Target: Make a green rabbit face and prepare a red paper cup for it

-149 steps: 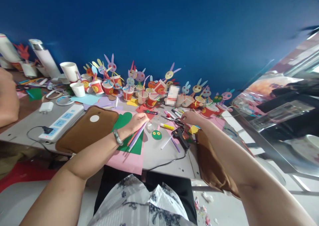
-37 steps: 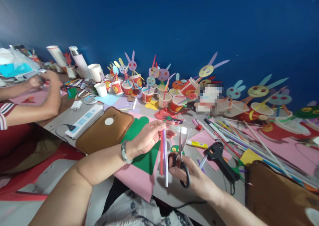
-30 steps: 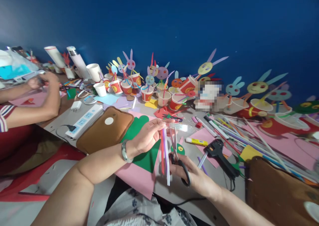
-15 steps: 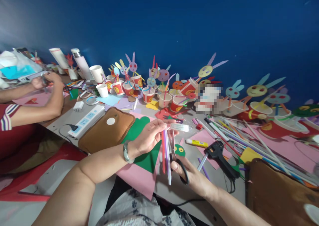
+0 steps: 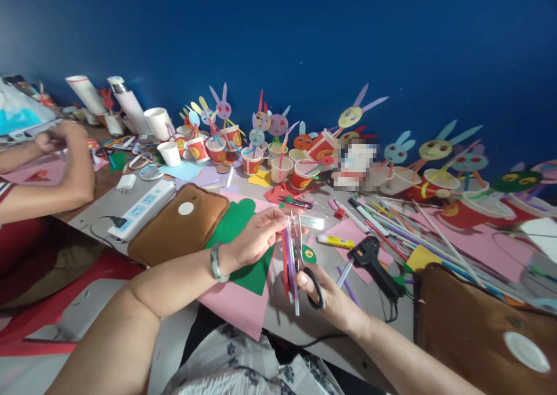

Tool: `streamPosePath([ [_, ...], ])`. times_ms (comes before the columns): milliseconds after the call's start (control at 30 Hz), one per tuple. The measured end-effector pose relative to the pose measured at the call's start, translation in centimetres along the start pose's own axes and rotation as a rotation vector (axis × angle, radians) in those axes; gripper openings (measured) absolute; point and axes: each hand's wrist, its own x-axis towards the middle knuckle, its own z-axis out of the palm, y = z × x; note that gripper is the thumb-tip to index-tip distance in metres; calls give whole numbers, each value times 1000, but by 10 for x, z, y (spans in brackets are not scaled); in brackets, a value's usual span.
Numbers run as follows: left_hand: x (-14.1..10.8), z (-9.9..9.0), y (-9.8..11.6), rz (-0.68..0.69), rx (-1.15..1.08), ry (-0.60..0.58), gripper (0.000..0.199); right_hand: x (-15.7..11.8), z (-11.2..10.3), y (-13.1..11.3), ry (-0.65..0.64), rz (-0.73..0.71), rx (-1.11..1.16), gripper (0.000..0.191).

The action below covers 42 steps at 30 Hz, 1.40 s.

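Note:
My left hand pinches the upper ends of a few thin red, purple and white strips, which hang down from the fingertips above the table. In my right hand is a pair of scissors with black handles, thumb through one loop. The blades point up and stand slightly apart, right beside the strips near my left fingertips. Whether a strip lies between the blades I cannot tell. Below my left hand lie green paper and a pink sheet.
A black glue gun and a yellow glue stick lie to the right. Paper cups with rabbit faces line the wall. A power strip and brown pad are left. Another person's arm works at far left.
The view has swung slightly right, so the table things sit further left. The scissor blades look a little wider apart. Both hands keep their hold beside each other.

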Motion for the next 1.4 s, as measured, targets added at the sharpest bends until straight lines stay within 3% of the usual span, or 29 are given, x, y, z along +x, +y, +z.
streamPosePath([
  [333, 1, -2, -1, -4, 36, -9, 37, 3, 0, 4, -88, -72, 45, 66],
  [667, 0, -2, 2, -6, 65, -11, 36, 3, 0, 7, -64, -70, 52, 66],
  [933, 0, -4, -1, -31, 88, 9, 36, -2, -1, 1, -33, 15, 12, 70],
  [1133, 1, -7, -4, -32, 136, 17, 35, -2, -1, -2, -100, -3, 67, 68],
  [1400, 1, -8, -4, -24, 186, 12, 32, -3, 0, 9, -47, -33, 67, 70],
])
